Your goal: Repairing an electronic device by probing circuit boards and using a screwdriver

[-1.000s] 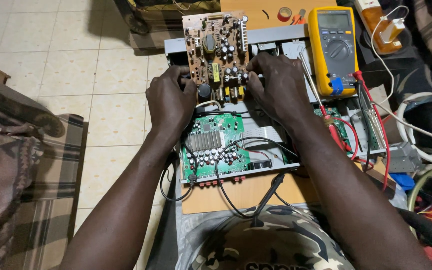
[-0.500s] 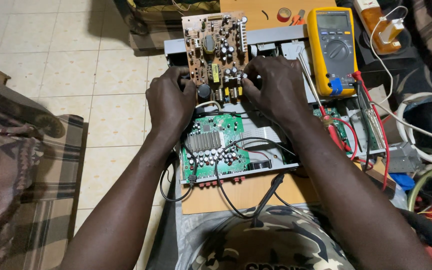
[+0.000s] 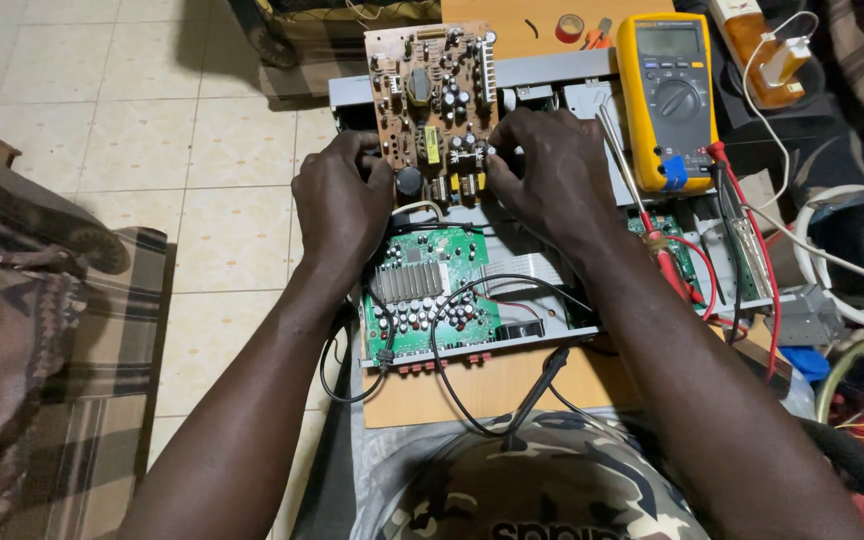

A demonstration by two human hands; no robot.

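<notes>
plaid fabric of a cushion fills the left edge beside the pale tiled floor, and next comes the left hand, gripping the lower left edge of a brown circuit board held tilted up over the open metal chassis. below it a green circuit board lies in the chassis, black wires looping over it. the right hand pinches the brown board's lower right edge, with a yellow multimeter just beside it.
</notes>
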